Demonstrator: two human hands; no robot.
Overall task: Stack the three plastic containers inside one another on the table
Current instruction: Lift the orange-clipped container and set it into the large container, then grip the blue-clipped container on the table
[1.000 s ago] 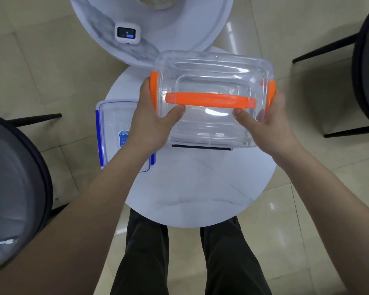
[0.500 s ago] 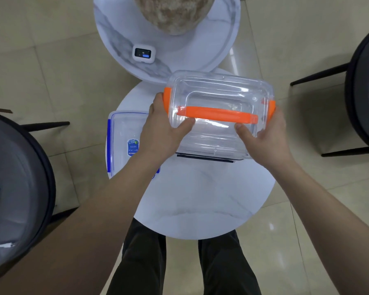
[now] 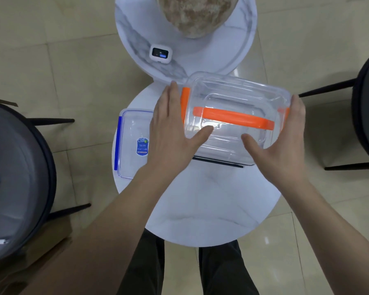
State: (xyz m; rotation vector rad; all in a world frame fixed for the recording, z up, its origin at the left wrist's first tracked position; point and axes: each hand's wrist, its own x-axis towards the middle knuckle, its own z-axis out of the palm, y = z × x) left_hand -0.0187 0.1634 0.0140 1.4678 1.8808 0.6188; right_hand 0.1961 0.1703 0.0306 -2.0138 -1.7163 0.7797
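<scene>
Orange-handled container point(image 3: 237, 116) sits on the white counter point(image 3: 211, 205), between both hands. Left hand point(image 3: 170, 133) and right hand point(image 3: 283, 141) flank its ends, fingers point(image 3: 173, 92) spread flat, not clamped. Blue-clipped container point(image 3: 132, 143) lies just left.

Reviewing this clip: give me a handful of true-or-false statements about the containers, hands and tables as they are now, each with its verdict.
1. Both hands are on the orange-handled container. True: the left hand and right hand flank it.
2. The blue-edged container is to the person's right. False: it sits on the left, beside the left hand.
3. The orange handle stands upright. False: it lies flat across the lid.
4. A small device with a screen rests on the far marble table. True.
5. The near table is square. False: it is round.
</scene>
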